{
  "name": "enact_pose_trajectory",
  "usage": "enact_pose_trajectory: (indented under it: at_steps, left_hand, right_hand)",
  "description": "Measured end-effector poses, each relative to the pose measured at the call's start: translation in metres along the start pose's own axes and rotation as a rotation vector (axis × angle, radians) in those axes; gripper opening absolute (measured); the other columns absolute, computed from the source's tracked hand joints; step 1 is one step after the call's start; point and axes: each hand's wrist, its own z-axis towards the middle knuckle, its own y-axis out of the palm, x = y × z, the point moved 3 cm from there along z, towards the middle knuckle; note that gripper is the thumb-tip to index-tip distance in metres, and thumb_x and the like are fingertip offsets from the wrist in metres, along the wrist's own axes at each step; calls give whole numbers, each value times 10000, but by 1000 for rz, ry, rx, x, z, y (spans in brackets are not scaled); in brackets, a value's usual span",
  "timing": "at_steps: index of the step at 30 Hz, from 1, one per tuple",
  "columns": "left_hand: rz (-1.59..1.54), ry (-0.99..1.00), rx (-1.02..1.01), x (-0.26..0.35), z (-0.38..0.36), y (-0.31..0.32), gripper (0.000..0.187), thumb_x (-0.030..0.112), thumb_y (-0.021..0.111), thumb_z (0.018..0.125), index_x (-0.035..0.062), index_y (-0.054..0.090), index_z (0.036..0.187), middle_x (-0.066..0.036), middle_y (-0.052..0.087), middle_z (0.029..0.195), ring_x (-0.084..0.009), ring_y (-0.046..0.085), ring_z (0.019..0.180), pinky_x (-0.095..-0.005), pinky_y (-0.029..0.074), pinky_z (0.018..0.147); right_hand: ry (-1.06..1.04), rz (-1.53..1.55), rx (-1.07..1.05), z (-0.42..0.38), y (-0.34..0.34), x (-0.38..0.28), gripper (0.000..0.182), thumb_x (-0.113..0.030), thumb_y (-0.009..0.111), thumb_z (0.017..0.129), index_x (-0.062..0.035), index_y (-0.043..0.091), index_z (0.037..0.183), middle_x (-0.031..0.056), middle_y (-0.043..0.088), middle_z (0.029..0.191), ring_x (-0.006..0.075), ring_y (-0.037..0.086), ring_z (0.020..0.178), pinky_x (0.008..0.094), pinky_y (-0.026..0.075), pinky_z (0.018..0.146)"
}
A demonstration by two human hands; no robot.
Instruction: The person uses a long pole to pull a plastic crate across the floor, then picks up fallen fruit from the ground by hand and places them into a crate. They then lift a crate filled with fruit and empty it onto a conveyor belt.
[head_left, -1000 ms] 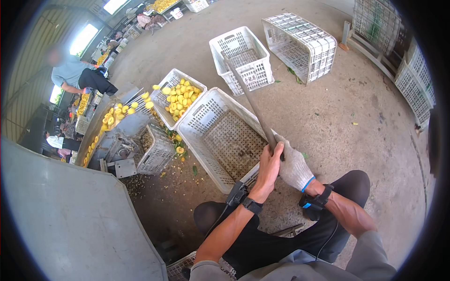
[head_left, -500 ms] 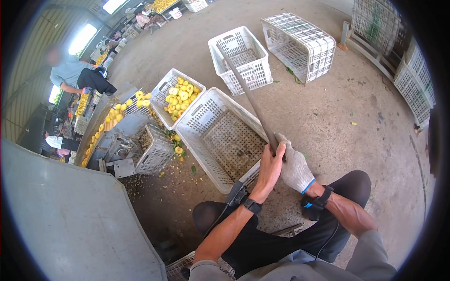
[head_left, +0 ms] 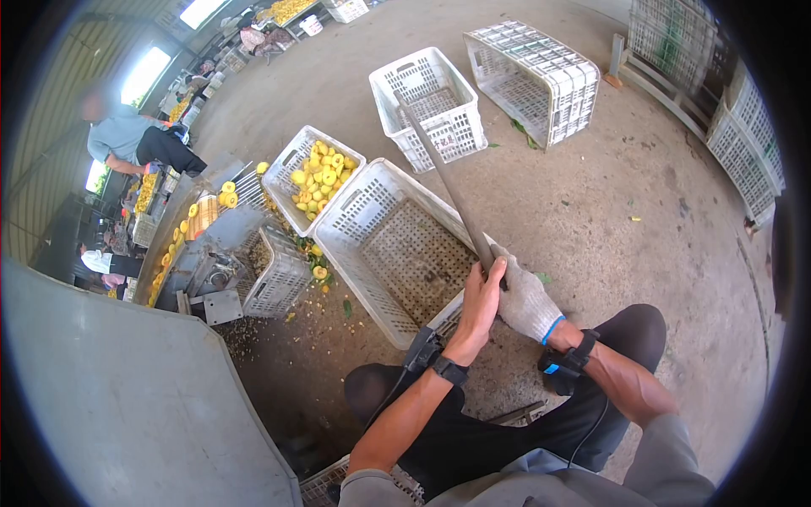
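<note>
My left hand [head_left: 480,306], bare, is wrapped round the near end of a long grey pole [head_left: 446,173]. Just to its right, my right hand [head_left: 529,308] wears a white knitted glove and is closed on the same pole; its fingertips are partly hidden. The pole slants away over the right side of a large white crate [head_left: 345,279] with a dirty perforated floor. Its far tip reaches over a second white crate [head_left: 431,139]. Yellow cut fruit [head_left: 325,176], peach-like, lies in a smaller white crate [head_left: 287,182] beyond the large one.
Left of the crates, a metal machine [head_left: 221,266] carries yellow fruit along a chute [head_left: 173,245] toward slanted bars. A grey metal panel [head_left: 127,380] fills the lower left. One crate [head_left: 541,80] lies on its side. A person [head_left: 127,139] sits at far left.
Fruit on the bars at the chute's end has shifted, with fewer pieces there now. Both hands keep hold of the pole, which has barely moved. The view has shifted slightly.
</note>
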Motion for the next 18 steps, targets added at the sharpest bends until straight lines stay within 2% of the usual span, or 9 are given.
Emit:
enact_pose_trajectory:
  at_steps: [5, 11, 14, 17, 18]
  left_hand:
    - [68, -12, -5, -3, 4, -4, 508, 403, 576, 1019, -19, 603, 1300, -85, 637, 1231, -177, 573, 1139, -319, 419, 1001]
    - [6, 28, 65, -4, 8, -6, 499, 389, 551, 1033, -31, 616, 1295, -99, 659, 1215, -186, 598, 1128, -328, 438, 993]
    - [-145, -92, 40, -8, 16, -15, 454, 354, 534, 1045, -34, 634, 1260, -101, 679, 1178, -194, 634, 1074, -341, 471, 955]
    - [-38, -72, 53, -21, 30, -32, 410, 320, 525, 1054, -32, 651, 1222, -94, 697, 1126, -191, 657, 1019, -349, 496, 920]
    - [-29, -87, 23, -20, 30, -34, 395, 307, 528, 1053, -30, 653, 1216, -92, 698, 1116, -182, 658, 1008, -344, 498, 913]
  right_hand:
    - [5, -94, -59, 5, 7, 12, 404, -231, 524, 975, 50, 505, 1264, 316, 679, 959, 496, 665, 921, 517, 526, 725]
    - [89, -107, -96, 13, 10, 13, 564, -287, 555, 960, 46, 409, 1391, 328, 683, 966, 499, 671, 920, 534, 525, 751]
    - [119, -30, -129, 10, 3, -5, 637, -319, 572, 945, 30, 364, 1435, 335, 682, 970, 505, 669, 929, 534, 528, 769]
    - [234, -48, -169, 5, -5, -19, 677, -310, 607, 914, 9, 400, 1475, 309, 695, 1038, 441, 700, 957, 470, 547, 797]
    - [201, -96, -196, 6, -6, -19, 668, -321, 603, 919, 5, 415, 1471, 298, 700, 1034, 436, 702, 950, 468, 547, 800]
